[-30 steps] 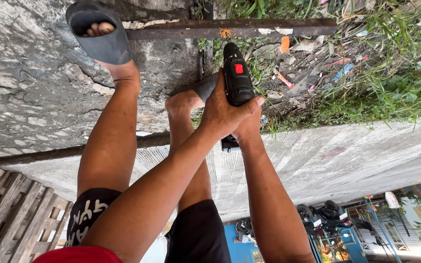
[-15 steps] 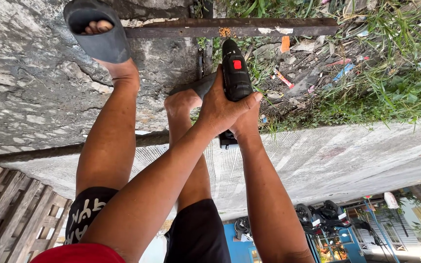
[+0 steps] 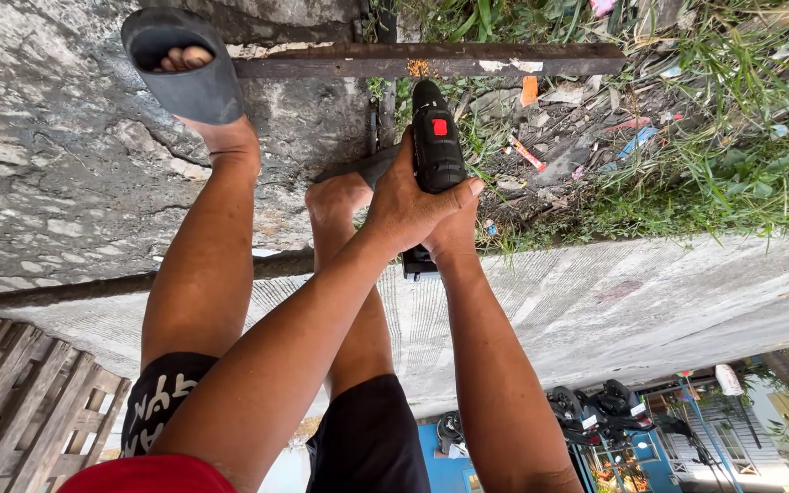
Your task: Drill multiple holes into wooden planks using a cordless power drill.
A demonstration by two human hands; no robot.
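Both my hands wrap a black cordless drill (image 3: pixel 436 146) with a red button, its nose pointing down at a dark metal bar (image 3: pixel 431 60) that lies across the concrete. My left hand (image 3: pixel 404 205) covers the drill's grip from the left. My right hand (image 3: pixel 454 233) clasps the grip beneath and behind it, mostly hidden. Orange dust (image 3: pixel 419 68) sits on the bar at the drill tip. My left foot in a grey slipper (image 3: pixel 180 68) presses on the bar's left end. My right foot (image 3: pixel 338 196) stands on another slipper close to the drill.
Cracked concrete ground (image 3: pixel 57 173) fills the left. Grass and litter (image 3: pixel 687 155) lie to the right of the bar. A wooden pallet (image 3: pixel 20 402) is at lower left. A second long bar (image 3: pixel 93 290) crosses behind my legs. Parked motorbikes (image 3: pixel 595 411) appear at lower right.
The view has shifted slightly and the drill sits a little lower toward the bar; both hands keep the same grip. My feet have not moved.
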